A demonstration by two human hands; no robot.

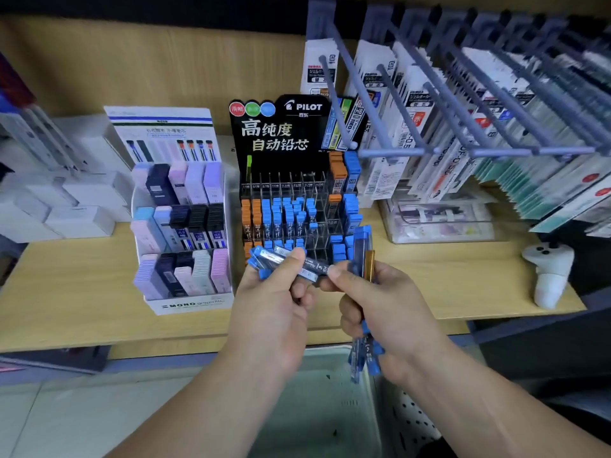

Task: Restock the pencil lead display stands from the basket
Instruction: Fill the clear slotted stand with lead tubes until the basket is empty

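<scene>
1. Our left hand [274, 302]: fingers curled round a fan of blue-capped lead cases [264, 259].
2. Our right hand [373, 305]: grips an upright bundle of cases [361, 242], one of them amber; thumb at the fan's end.
3. Pilot stand [297, 200]: on the shelf [82, 292], just behind both hands, partly filled.
4. Basket [317, 401]: below our wrists.

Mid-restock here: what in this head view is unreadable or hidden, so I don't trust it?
Head view, lead cases in the left hand: grade print blurred, thumb covers part.
Pilot stand slot labels: too small to read.
Stand's front row: hidden behind the left hand and right hand.
Basket: contents hidden by forearms, cut off by the bottom edge.
</scene>
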